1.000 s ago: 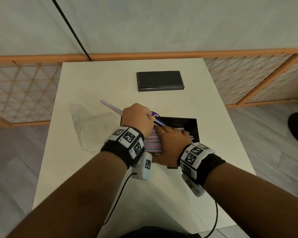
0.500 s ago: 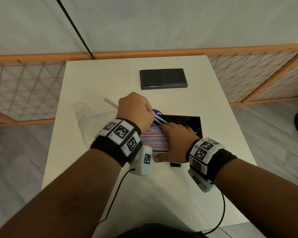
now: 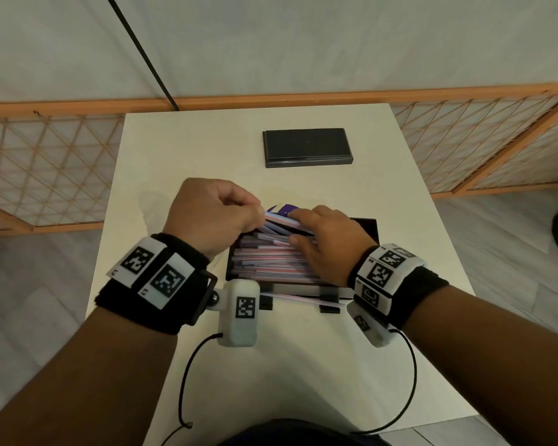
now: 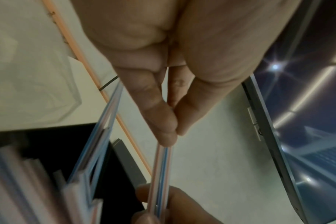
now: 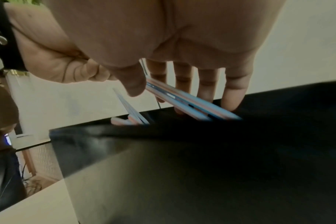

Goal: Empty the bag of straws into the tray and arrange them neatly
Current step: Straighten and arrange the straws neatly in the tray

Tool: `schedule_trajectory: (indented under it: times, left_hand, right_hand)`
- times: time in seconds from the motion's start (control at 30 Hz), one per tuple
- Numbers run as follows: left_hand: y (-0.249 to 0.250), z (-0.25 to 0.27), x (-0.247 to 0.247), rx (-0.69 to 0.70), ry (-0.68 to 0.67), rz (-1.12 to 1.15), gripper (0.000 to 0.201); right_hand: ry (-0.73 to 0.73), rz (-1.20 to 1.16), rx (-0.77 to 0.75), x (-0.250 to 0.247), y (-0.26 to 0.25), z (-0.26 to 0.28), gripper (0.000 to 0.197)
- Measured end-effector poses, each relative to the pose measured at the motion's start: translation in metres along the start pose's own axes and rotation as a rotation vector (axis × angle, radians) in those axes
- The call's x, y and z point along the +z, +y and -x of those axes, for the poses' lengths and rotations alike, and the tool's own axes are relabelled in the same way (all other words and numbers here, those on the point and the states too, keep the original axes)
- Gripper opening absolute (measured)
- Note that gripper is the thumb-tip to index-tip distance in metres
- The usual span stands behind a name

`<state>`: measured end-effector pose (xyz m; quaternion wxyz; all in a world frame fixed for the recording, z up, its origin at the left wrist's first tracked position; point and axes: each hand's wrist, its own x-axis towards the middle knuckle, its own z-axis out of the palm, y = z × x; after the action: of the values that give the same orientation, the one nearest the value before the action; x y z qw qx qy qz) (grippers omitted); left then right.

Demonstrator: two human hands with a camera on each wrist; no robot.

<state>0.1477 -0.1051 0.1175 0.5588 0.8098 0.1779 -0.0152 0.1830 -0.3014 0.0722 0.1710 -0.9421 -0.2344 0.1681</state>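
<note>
A black tray at the table's middle holds a pile of striped straws lying left to right. Above its far side, a small bundle of straws is held between both hands. My left hand pinches the bundle's left end; the left wrist view shows finger and thumb closed on two straws. My right hand grips the bundle from the right, thumb pressing the straws against the fingers over the tray wall. One straw lies outside, along the tray's front. The empty clear bag lies left.
A black rectangular lid or box sits at the table's far side. A purple round thing peeks out behind the hands. Wooden lattice screens flank the table. A lit screen shows in the left wrist view.
The straws that stuck out leftward past my left hand are now over the tray, held by both hands. My right hand lifted off the pile to take them.
</note>
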Motion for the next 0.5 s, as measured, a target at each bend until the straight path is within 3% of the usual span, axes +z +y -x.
schedule_trajectory:
  times: [0.1,0.2,0.33,0.4,0.5]
  left_hand:
    - [-0.013,0.001,0.006,-0.073,-0.042,0.0,0.011]
    - [-0.027,0.002,0.007,-0.066,-0.05,-0.094,0.008]
    - [-0.028,-0.001,0.006,-0.088,0.258,-0.141,0.026]
    - [-0.027,-0.009,0.005,-0.223,0.342,-0.014,0.033]
    - [-0.025,-0.017,0.01,-0.483,0.297,0.356,0.063]
  right_hand:
    - [-0.092,0.09,0.022,0.004,-0.004,0.0,0.04]
    - [-0.236,0.141,0.091,0.01,-0.002,0.001,0.065]
    - [-0.342,0.195,0.136,0.015,0.001,0.003,0.093]
    - [-0.365,0.187,0.136,0.012,0.001,0.003,0.097]
    - [-0.415,0.188,0.12,0.009,0.002,0.001,0.109]
